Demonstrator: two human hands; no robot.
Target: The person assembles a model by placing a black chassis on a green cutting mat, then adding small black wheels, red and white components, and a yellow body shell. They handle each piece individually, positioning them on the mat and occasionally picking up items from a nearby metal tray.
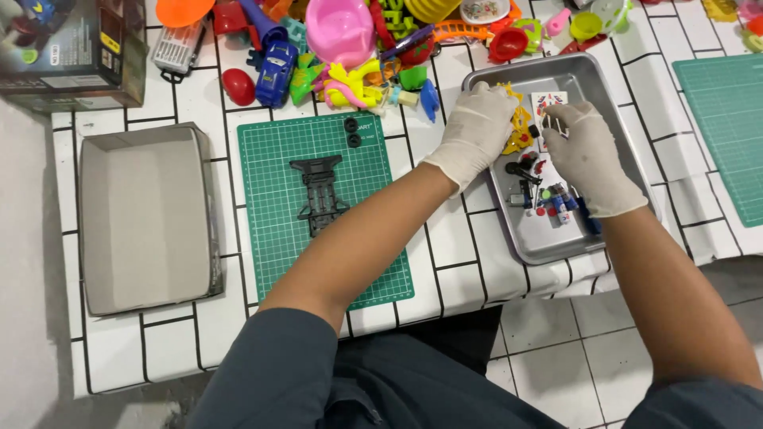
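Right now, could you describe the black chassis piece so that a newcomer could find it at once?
Find the green cutting mat in the table's middle. The black chassis lies flat near its centre, long and ribbed, unlike the two small black wheels above it.

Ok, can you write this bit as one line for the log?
left hand: on yellow parts frame | right hand: pinching small piece, unclear | both over metal tray | black chassis on green mat

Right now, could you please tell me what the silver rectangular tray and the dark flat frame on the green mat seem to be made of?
The silver rectangular tray looks like metal, brushed and softly reflective. The dark flat frame seems moulded plastic, matt black with ribbed cut-outs.
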